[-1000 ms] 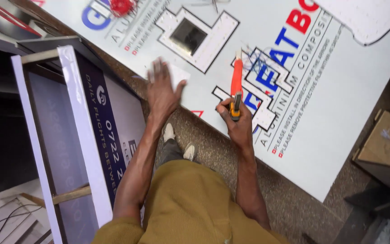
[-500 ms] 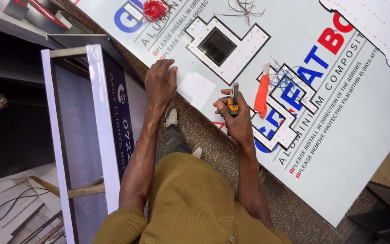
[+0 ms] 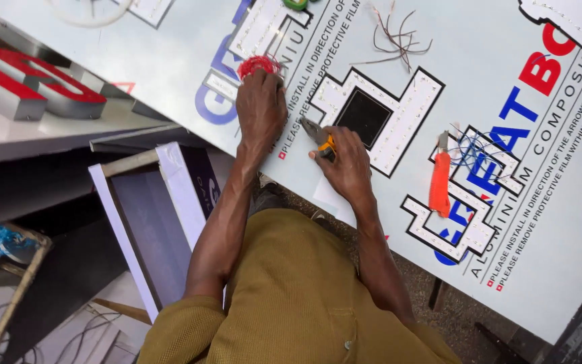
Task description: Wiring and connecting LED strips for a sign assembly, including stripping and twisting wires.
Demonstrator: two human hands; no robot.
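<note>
— What's the left hand [image 3: 261, 108] on?

— A small bundle of red wire [image 3: 258, 65], upper middle of the frame, lying on the big white printed aluminium composite sheet [image 3: 560, 202]. The fingers are curled down over the bundle's lower edge, touching it.

— And the right hand [image 3: 349, 164]?

— Just right of centre, fingers wrapped tight around the orange-and-black handles of grey steel pliers [image 3: 318, 137], whose nose points up-left toward the other hand.

— What's around them?

— Beside the right hand, a white letter-shaped panel studded with tiny lights [image 3: 409, 111], with a dark square opening. Farther right, an orange utility knife [image 3: 440, 178] lies by tangled blue wire [image 3: 471, 149]. Loose brown wire strands [image 3: 393, 40] lie at the top. Red block letters [image 3: 28, 82] rest at upper left.
</note>
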